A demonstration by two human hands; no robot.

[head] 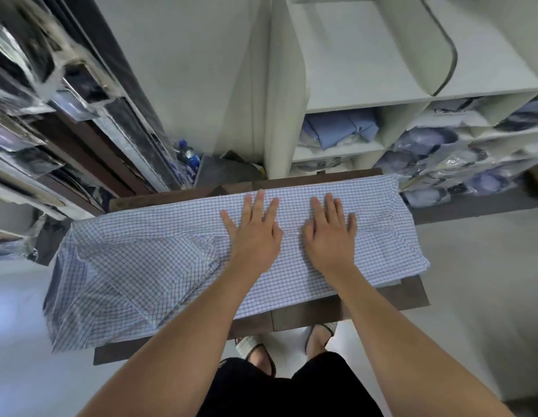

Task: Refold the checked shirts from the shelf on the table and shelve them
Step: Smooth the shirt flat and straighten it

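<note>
My left hand and right hand lie flat, fingers straight, side by side but not touching, pressing mid-shirt. The shirt is spread across the tabletop, draping off its edge at 8 o'clock. The shelf is at 1 o'clock.

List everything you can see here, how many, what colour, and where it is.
checked shirt: one, white with blue checks, spread over the table
table: one, dark brown, under the shirt
shelf unit: one, white, behind the table
folded shirt: one, light blue, in a shelf cubby
bagged shirts: many, blue and white, right-hand cubbies
bottle: one, blue label, floor left of the shelf unit
packaged garments: many, dark, racks at left
sandals: two, pale, on the feet under the table
left grip: one, bare, flat on the shirt
right grip: one, bare, flat on the shirt
</note>
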